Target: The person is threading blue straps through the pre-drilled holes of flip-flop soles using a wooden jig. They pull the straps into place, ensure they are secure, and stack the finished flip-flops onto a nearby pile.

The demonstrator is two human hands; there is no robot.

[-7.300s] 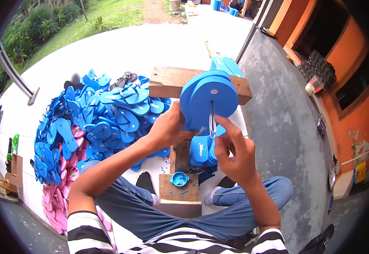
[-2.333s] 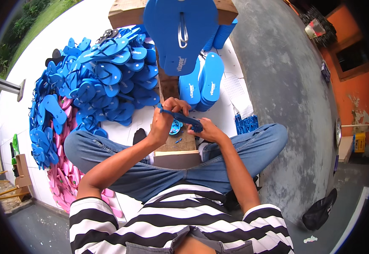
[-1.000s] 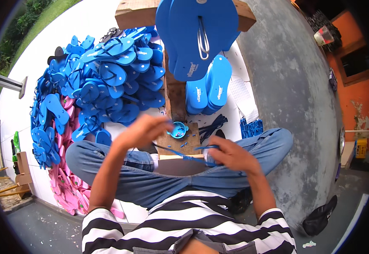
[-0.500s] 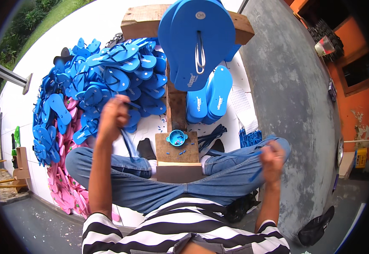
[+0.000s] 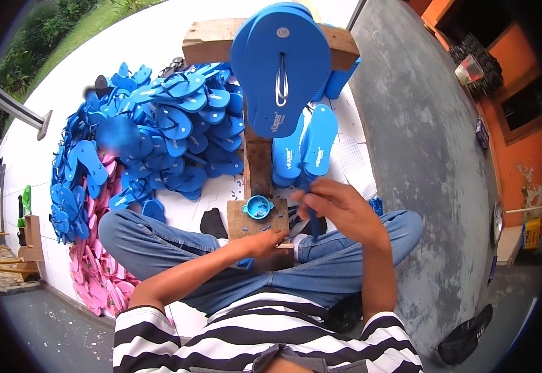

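A dark blue flip-flop strap (image 5: pixel 312 219) hangs from the closed fingers of my right hand (image 5: pixel 340 208), above my right foot. My left hand (image 5: pixel 263 243) is low over the near edge of a wooden block (image 5: pixel 236 227); its fingers are blurred, and I cannot make out whether they grip anything. A bit of blue strap (image 5: pixel 245 263) shows below that wrist. On the block, a small blue cup (image 5: pixel 258 207) has tiny blue and pink bits in it. Blue soles (image 5: pixel 281 74) with a silver wire loop lie on a wooden post ahead.
Left of the post is a big heap of blue flip-flops (image 5: pixel 174 121), with pink ones (image 5: pixel 97 273) nearer me. A blurred blue shape (image 5: pixel 118 135) shows over the heap. Blue soles (image 5: pixel 319 140) stand right of the post. A dark cap (image 5: pixel 467 334) lies on the grey floor.
My hands have come in from wide apart to the wooden block. The strap stretched out at the left is gone from there. A blurred blue shape now shows over the heap.
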